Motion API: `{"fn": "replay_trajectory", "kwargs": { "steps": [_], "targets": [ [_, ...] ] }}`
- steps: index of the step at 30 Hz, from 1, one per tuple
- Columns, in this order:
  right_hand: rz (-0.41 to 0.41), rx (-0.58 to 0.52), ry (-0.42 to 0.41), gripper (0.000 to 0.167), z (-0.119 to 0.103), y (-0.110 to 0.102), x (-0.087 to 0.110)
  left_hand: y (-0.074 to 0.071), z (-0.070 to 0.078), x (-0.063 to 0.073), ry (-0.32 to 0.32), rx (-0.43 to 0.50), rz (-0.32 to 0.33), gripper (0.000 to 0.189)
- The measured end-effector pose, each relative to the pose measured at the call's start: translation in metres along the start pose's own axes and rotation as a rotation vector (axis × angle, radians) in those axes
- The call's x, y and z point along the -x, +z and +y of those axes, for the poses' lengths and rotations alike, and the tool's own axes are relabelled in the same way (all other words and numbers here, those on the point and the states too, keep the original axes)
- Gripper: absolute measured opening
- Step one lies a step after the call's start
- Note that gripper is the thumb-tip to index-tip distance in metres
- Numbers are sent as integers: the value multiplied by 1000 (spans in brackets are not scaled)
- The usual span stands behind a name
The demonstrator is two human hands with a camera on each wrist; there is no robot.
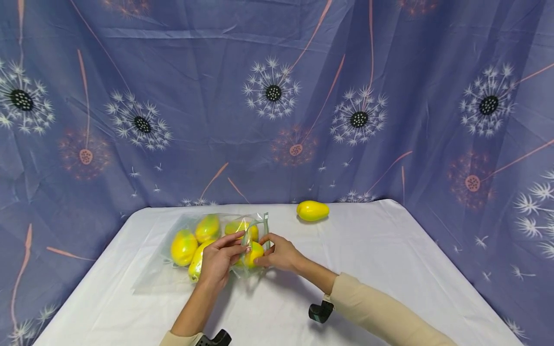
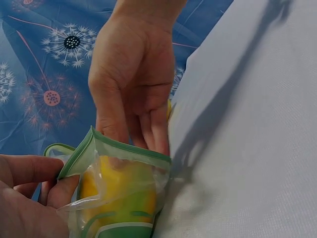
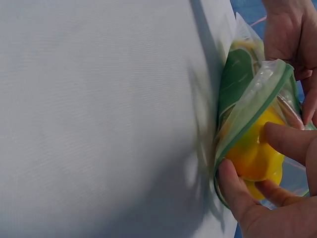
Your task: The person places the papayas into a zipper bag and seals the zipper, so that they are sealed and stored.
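A clear zip bag (image 1: 151,276) with green trim lies on the table, with several yellow-green mangoes (image 1: 183,247) inside. My left hand (image 1: 218,259) pinches the bag's rim near its opening, which faces right. My right hand (image 1: 281,252) holds one yellow mango (image 3: 257,148) by its end, the fruit being partly inside the bag's mouth. In the left wrist view, the green-edged rim (image 2: 131,148) spreads around this mango, and the fingertips of the right hand are partly hidden behind it.
Another yellow mango (image 1: 312,211) lies alone near the table's back edge, right of the bag. A white cloth covers the table (image 1: 389,288). Behind it hangs a blue curtain (image 1: 207,96) with dandelion prints.
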State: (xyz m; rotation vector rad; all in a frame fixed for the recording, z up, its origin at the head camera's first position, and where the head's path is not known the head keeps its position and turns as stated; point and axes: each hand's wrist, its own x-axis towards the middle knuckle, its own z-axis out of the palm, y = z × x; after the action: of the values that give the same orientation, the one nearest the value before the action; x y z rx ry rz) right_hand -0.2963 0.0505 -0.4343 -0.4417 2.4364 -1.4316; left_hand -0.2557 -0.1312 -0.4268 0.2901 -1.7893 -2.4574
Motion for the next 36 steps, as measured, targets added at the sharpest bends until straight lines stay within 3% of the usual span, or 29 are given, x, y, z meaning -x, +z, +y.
{"fn": "replay_trajectory", "kwargs": {
  "steps": [16, 29, 36],
  "targets": [
    [14, -10, -16, 37, 6, 4, 4, -1, 0, 0, -13, 25, 2, 40],
    [-46, -84, -1, 51, 1, 6, 1, -4, 0, -1, -16, 3, 1, 42],
    [-4, -62, 12, 49, 0, -9, -1, -4, -1, 0, -2, 15, 0, 40]
  ]
}}
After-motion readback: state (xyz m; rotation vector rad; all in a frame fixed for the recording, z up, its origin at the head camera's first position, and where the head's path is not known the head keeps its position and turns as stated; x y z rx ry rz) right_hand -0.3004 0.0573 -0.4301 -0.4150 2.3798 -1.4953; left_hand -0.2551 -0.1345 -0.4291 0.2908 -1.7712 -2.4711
